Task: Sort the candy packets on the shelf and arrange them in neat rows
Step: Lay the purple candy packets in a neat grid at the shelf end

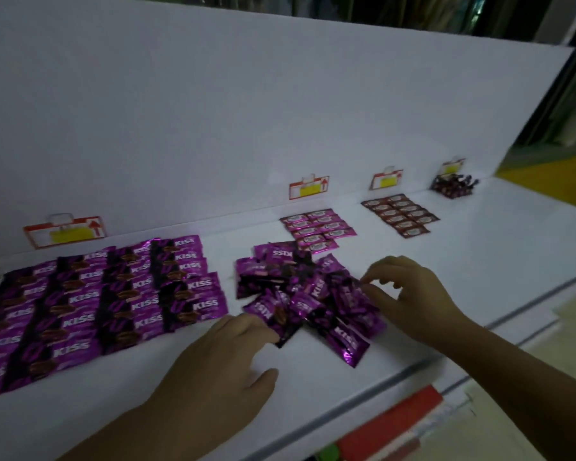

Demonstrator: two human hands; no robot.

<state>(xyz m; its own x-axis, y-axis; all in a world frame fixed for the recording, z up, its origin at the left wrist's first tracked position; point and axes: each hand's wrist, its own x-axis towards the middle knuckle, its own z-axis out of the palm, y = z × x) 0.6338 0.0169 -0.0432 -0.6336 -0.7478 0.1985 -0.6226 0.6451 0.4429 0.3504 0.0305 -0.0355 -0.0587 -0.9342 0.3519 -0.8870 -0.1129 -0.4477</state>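
Observation:
A loose heap of purple KISS candy packets [305, 296] lies in the middle of the white shelf [479, 261]. To its left, purple KISS packets [94, 304] lie in several neat overlapping rows. My left hand [226, 357] rests flat on the shelf, its fingertips touching the heap's near-left edge. Over the heap's right side, my right hand [409, 294] has curled fingers that touch a packet at the top. Whether either hand grips a packet is unclear.
Farther back lie a small block of pink packets [318, 229], a block of dark red packets [399, 214] and a small dark pile [454, 186] by the back wall. Red-and-yellow price tags [308, 188] hang on the wall. The shelf's front edge runs diagonally at right.

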